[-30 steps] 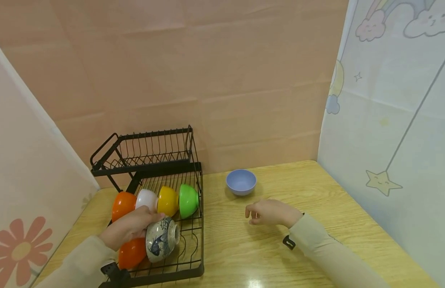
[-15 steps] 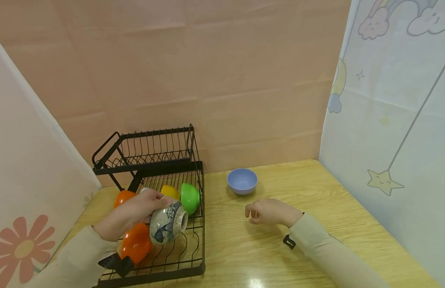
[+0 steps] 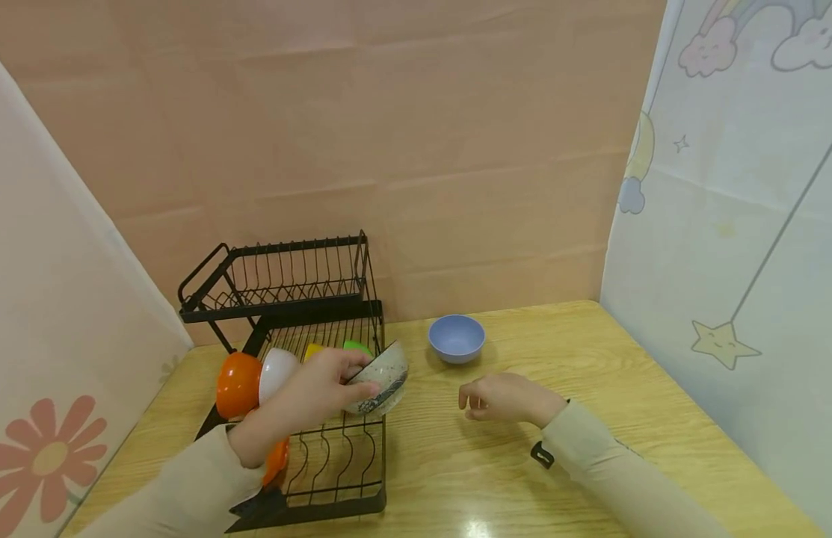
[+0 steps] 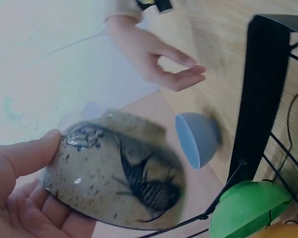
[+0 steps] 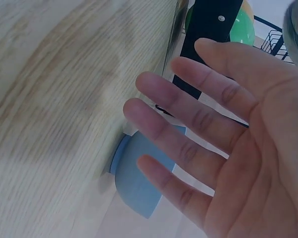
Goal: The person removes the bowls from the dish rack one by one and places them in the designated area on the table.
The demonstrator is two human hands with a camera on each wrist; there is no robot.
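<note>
My left hand [image 3: 315,396] holds a speckled ceramic bowl [image 3: 383,381] by its rim, above the right edge of the black dish rack [image 3: 335,502]. Dark fish drawings decorate the bowl [image 4: 114,173], which is tilted, as the left wrist view shows. My right hand [image 3: 506,398] hovers near the wooden table, its fingers loosely bent and holding nothing. Behind that hand a blue bowl [image 3: 457,338] stands upright on the table. In the right wrist view the fingers are spread, with the blue bowl [image 5: 141,171] beyond them.
On the rack's lower level lie an orange bowl [image 3: 238,385], a white bowl [image 3: 278,372], a yellow bowl [image 3: 312,350] and a green bowl [image 3: 357,347], partly hidden. Another orange bowl [image 3: 277,459] shows behind the left wrist. A wire upper tier [image 3: 288,280] rises at the back.
My left hand has lifted the ceramic bowl from the rack's front and carried it right, turning it from its side to a more upright tilt. The right hand has stayed in place.
</note>
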